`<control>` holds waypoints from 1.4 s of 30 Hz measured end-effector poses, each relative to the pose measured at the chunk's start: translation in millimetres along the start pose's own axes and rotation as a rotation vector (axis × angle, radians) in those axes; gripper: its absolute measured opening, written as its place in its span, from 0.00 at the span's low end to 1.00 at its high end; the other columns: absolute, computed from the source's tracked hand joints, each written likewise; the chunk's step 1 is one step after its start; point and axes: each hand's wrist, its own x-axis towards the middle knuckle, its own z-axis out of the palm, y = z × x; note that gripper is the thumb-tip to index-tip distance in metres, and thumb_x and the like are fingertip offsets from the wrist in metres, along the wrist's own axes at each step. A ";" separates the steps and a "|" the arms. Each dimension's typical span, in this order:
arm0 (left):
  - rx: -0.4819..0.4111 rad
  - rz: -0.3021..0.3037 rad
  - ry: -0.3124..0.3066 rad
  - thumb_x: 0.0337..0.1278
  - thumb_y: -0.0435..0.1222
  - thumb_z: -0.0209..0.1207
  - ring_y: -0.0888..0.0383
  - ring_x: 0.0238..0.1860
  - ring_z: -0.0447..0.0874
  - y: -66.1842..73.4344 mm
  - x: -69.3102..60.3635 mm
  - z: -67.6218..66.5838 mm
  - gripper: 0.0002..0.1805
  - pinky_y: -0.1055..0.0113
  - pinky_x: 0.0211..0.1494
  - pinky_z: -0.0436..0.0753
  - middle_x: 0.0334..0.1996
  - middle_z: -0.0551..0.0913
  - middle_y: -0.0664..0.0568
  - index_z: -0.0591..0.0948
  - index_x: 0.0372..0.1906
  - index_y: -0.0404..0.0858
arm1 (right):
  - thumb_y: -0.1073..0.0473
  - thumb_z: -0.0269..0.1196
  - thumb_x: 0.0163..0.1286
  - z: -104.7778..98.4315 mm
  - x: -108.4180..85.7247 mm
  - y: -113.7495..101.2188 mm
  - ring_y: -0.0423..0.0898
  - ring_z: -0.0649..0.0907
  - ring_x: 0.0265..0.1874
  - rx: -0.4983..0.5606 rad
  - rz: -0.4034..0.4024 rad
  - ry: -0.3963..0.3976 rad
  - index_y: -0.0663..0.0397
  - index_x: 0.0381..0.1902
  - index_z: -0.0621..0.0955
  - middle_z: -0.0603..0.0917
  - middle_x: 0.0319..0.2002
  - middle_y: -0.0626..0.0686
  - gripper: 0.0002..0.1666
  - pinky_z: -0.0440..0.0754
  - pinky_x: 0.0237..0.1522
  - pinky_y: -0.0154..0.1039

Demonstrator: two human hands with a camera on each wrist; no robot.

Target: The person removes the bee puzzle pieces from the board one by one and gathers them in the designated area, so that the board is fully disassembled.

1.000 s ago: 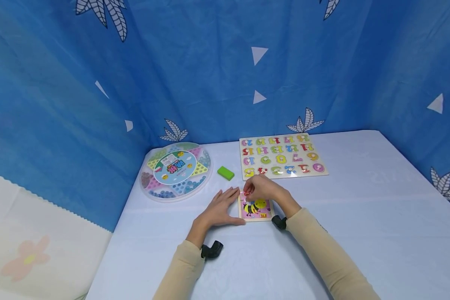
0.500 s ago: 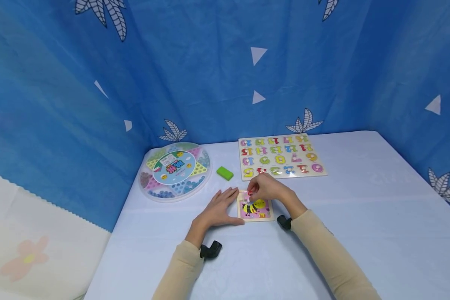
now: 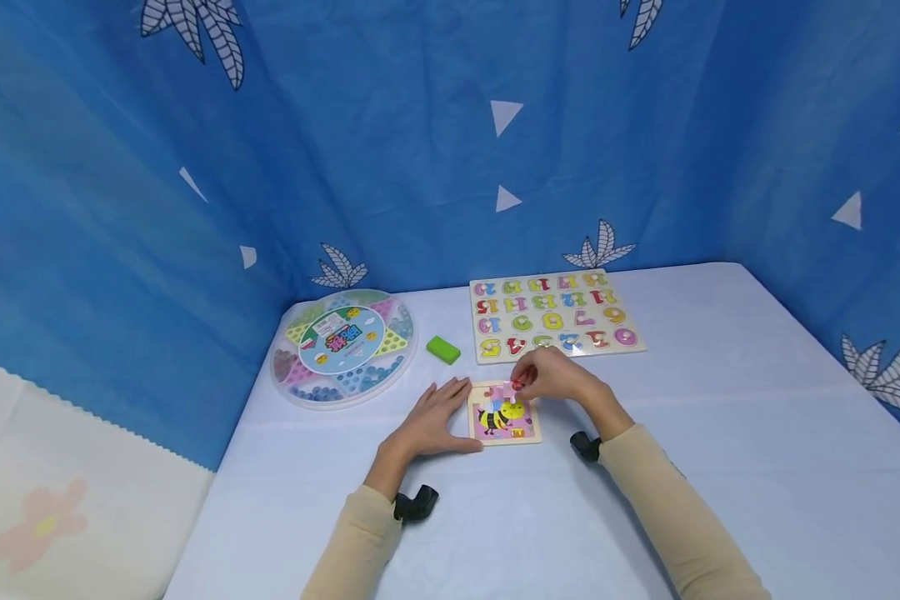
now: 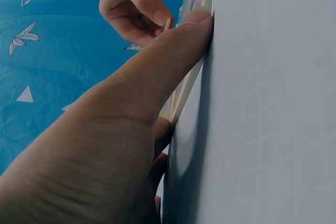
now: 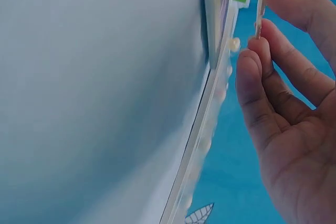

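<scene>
Right hand (image 3: 551,375) is pinching a thin pink-and-red wooden puzzle piece (image 3: 512,393) over a square, pale-framed wooden bee puzzle (image 3: 477,393); left hand (image 3: 429,422), fingers spread wide, is touching the puzzle's left side.

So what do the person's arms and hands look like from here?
The left hand and right hand are bare, without gloves. Both arms wear long beige fabric sleeves, lightly creased. A small black bent device sits at each wrist; any markings on it are too small to read.
</scene>
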 end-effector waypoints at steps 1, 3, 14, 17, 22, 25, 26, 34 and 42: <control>-0.002 -0.003 -0.001 0.43 0.67 0.64 0.59 0.80 0.42 -0.1 -0.3 0.4 0.58 0.54 0.82 0.39 0.79 0.50 0.59 0.53 0.78 0.49 | 0.59 0.75 0.51 -0.5 -1.2 1.4 0.42 0.78 0.29 0.003 0.006 0.004 0.53 0.36 0.86 0.83 0.29 0.47 0.13 0.79 0.34 0.32; -0.002 -0.005 -0.003 0.43 0.67 0.64 0.59 0.80 0.41 -0.6 -0.7 1.1 0.58 0.54 0.82 0.39 0.79 0.50 0.59 0.53 0.78 0.49 | 0.59 0.76 0.51 -1.8 -3.6 4.2 0.42 0.77 0.30 0.003 0.015 0.013 0.53 0.36 0.86 0.83 0.30 0.47 0.13 0.79 0.35 0.33; -0.002 -0.002 0.001 0.43 0.66 0.64 0.59 0.80 0.41 -2.5 -1.1 2.2 0.58 0.54 0.82 0.40 0.79 0.50 0.59 0.53 0.78 0.50 | 0.60 0.75 0.52 -10.7 -14.9 19.1 0.43 0.78 0.31 -0.018 0.025 0.038 0.53 0.38 0.87 0.85 0.31 0.47 0.14 0.80 0.37 0.34; -0.003 0.000 0.001 0.43 0.66 0.64 0.59 0.80 0.41 -3.1 -1.1 3.3 0.58 0.54 0.82 0.40 0.79 0.50 0.59 0.53 0.78 0.49 | 0.60 0.75 0.52 -12.8 -17.7 23.5 0.43 0.78 0.32 -0.019 0.039 0.042 0.53 0.38 0.87 0.85 0.32 0.48 0.14 0.80 0.38 0.35; -0.010 0.003 0.003 0.43 0.66 0.64 0.59 0.80 0.42 -3.3 -1.4 4.0 0.58 0.54 0.82 0.40 0.79 0.50 0.59 0.53 0.78 0.49 | 0.61 0.75 0.53 -16.0 -21.4 31.1 0.44 0.78 0.33 -0.009 0.070 0.047 0.54 0.39 0.87 0.85 0.33 0.49 0.14 0.81 0.39 0.35; -0.010 0.002 0.005 0.43 0.66 0.64 0.59 0.80 0.42 -3.0 -1.4 3.8 0.58 0.54 0.82 0.39 0.79 0.50 0.59 0.53 0.78 0.49 | 0.61 0.74 0.54 -17.9 -22.6 35.3 0.44 0.78 0.33 -0.003 0.092 0.043 0.55 0.40 0.87 0.85 0.34 0.49 0.14 0.81 0.39 0.35; -0.010 0.002 0.005 0.43 0.66 0.64 0.59 0.80 0.42 -3.0 -1.4 3.7 0.58 0.54 0.82 0.39 0.79 0.50 0.59 0.53 0.78 0.49 | 0.61 0.74 0.54 -18.5 -22.7 36.3 0.45 0.78 0.33 0.002 0.099 0.040 0.55 0.40 0.87 0.85 0.34 0.50 0.14 0.81 0.40 0.36; -0.010 0.007 0.007 0.43 0.66 0.63 0.59 0.80 0.41 -4.0 -0.5 3.4 0.58 0.54 0.82 0.40 0.79 0.50 0.58 0.52 0.78 0.49 | 0.60 0.75 0.54 -21.3 -22.2 39.4 0.44 0.78 0.33 -0.007 0.134 0.019 0.55 0.40 0.87 0.84 0.33 0.50 0.15 0.80 0.39 0.35; -0.004 0.010 0.008 0.44 0.66 0.63 0.60 0.80 0.41 -2.8 -0.3 2.1 0.58 0.55 0.82 0.39 0.79 0.50 0.58 0.52 0.78 0.48 | 0.61 0.74 0.54 -23.7 -23.6 40.7 0.45 0.77 0.32 -0.030 0.142 0.014 0.55 0.40 0.87 0.84 0.33 0.49 0.14 0.79 0.37 0.35</control>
